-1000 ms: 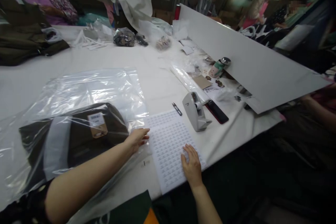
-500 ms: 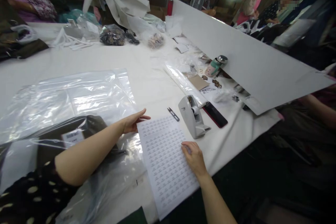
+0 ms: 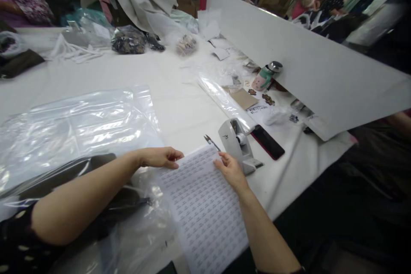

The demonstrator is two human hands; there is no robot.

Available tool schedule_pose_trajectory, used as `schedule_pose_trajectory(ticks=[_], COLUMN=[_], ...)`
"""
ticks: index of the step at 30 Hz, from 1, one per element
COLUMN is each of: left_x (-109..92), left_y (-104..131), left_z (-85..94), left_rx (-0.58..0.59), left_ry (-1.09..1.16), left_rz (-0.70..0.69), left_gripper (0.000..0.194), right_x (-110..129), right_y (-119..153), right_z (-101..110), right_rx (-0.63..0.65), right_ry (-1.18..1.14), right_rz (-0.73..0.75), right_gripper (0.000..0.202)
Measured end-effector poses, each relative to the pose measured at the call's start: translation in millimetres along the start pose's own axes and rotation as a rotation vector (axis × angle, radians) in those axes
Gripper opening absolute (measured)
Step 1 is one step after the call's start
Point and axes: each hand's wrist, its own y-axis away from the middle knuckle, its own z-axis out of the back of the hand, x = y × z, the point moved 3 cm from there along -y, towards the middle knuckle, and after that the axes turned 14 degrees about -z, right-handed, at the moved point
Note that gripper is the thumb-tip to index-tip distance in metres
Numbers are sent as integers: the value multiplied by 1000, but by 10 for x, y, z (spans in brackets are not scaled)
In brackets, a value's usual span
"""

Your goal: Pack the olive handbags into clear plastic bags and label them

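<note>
A white sheet printed with rows of small labels point(image 3: 205, 209) lies slanted at the table's front edge. My left hand point(image 3: 162, 157) is closed at its upper left edge, thumb and fingers pinching the paper. On the upper right edge, the thumb and fingers of my right hand point(image 3: 231, 172) close on the same sheet. Thread snips point(image 3: 209, 140) lie just beyond the sheet's top edge, partly hidden by it. Right of them stands a grey tape dispenser point(image 3: 236, 139), close to my right fingers. Beneath my left forearm is a dark garment in clear plastic point(image 3: 93, 167).
Flat clear plastic bags point(image 3: 77, 120) spread over the left of the white table point(image 3: 173, 111). A phone point(image 3: 268, 141), a brown card point(image 3: 245, 98) and a flask point(image 3: 265, 78) lie or stand to the right. A white board point(image 3: 289, 51) slants along that side. Other people work behind.
My right hand has moved up the sheet's right edge. The fingers of my left hand have closed on the upper left edge. The sheet's top now covers part of the snips.
</note>
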Motion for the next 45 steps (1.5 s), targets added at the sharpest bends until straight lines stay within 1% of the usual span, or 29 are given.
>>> schedule_pose_trajectory(ticks=[2,5,7,10,13,15,17,18,19,20,22,23,24,25,26,27,29,33,38,41,45], left_x=[-178,-471,-591,-637,-640,-654,-675,-691,-712,-743,-821,-847,-854,-841,-815,-782,-713,-610,-559,-568,-583], left_y=[2,-79,-128,-136,-82,-45,-19,-6,12,41,134,179,208,219,219,213,199,179,169,168,147], left_z=[-33,-124,-217,-352,-419,-439,-468,-482,-490,-502,-594,-685,-793,-901,-991,-1058,-1127,-1157,-1154,-1171,-1235], left_rx=[-7,-101,-150,-157,-163,-163,-149,-181,-272,-413,-723,-820,-853,-834,-804,-794,-835,-914,-913,-868,-716], left_ry=[-86,-231,-215,-97,-38,-23,-46,-101,-202,-346,-706,-880,-1026,-1129,-1189,-1214,-1190,-1121,-1106,-1190,-1434], left_rz=[-17,-104,-142,-146,-152,-152,-154,-173,-215,-281,-497,-621,-730,-812,-860,-875,-852,-805,-795,-815,-781], left_gripper=[34,40,39,38,38,38,38,38,37,36,26,20,14,12,11,13,17,18,16,15,19], right_x=[158,377,477,553,581,595,610,616,621,626,635,642,651,663,676,691,716,742,734,717,695], right_y=[53,193,298,430,520,557,582,592,602,614,648,672,701,733,766,800,859,922,933,934,945], right_z=[-69,-168,-219,-252,-265,-278,-298,-308,-317,-322,-323,-325,-328,-334,-341,-347,-358,-363,-347,-348,-365], right_rx=[83,118,129,91,45,30,43,52,51,39,-16,-41,-60,-72,-80,-89,-100,-94,-76,-69,-120], right_ry=[-21,56,130,226,261,245,207,194,188,192,217,234,253,275,303,333,394,490,550,556,569], right_rz=[-4,70,124,181,220,243,259,263,264,263,268,275,289,307,325,342,367,393,411,403,395], right_gripper=[33,25,20,15,15,16,17,18,19,19,17,16,15,14,13,12,11,13,14,14,16])
